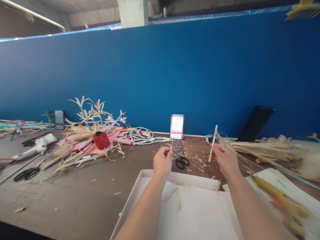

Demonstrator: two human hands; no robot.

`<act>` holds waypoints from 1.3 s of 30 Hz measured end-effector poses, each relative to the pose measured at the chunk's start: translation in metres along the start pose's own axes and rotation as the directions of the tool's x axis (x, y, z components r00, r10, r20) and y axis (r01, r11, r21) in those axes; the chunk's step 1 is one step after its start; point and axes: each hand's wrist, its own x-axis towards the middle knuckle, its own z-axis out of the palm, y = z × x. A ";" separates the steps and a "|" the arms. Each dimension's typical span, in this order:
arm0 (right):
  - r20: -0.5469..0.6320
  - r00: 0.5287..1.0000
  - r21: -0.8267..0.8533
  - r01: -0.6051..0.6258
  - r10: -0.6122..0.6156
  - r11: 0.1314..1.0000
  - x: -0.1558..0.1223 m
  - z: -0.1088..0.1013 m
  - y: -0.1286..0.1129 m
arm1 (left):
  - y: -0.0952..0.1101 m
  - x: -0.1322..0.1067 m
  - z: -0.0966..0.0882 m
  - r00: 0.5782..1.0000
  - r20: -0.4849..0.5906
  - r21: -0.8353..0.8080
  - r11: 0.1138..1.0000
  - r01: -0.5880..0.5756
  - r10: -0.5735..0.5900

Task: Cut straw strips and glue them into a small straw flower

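My right hand (225,158) is closed round a thin pale straw strip (213,142), held nearly upright above the table. My left hand (162,163) is closed in a pinch, and a very thin wire or fibre seems to stick up from its fingers. Both hands hover over the far rim of a shallow white cardboard box (182,179), which holds a few straw scraps. Small black scissors (182,161) lie on the table between my hands, just past the box.
A yellow glue gun (283,203) lies on white paper at right, beside a bundle of dried straw (266,150). At left are straw flowers (95,114), a red thread spool (101,140), a white glue gun (34,148), larger black scissors (27,173). A blue wall stands behind.
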 end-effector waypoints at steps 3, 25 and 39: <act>0.059 0.998 0.529 -0.064 0.039 0.846 0.002 0.001 -0.004 | 0.001 0.001 0.001 0.999 0.007 -0.042 0.998 0.037 -0.037; 0.672 0.727 0.431 -0.233 -0.139 0.872 -0.069 0.051 -0.035 | 0.019 0.001 -0.001 0.930 0.320 -0.567 0.749 0.343 -0.184; 0.598 0.799 0.355 -0.199 -0.059 0.913 -0.070 0.052 -0.032 | 0.017 0.001 0.000 0.921 0.322 -0.541 0.756 0.369 -0.220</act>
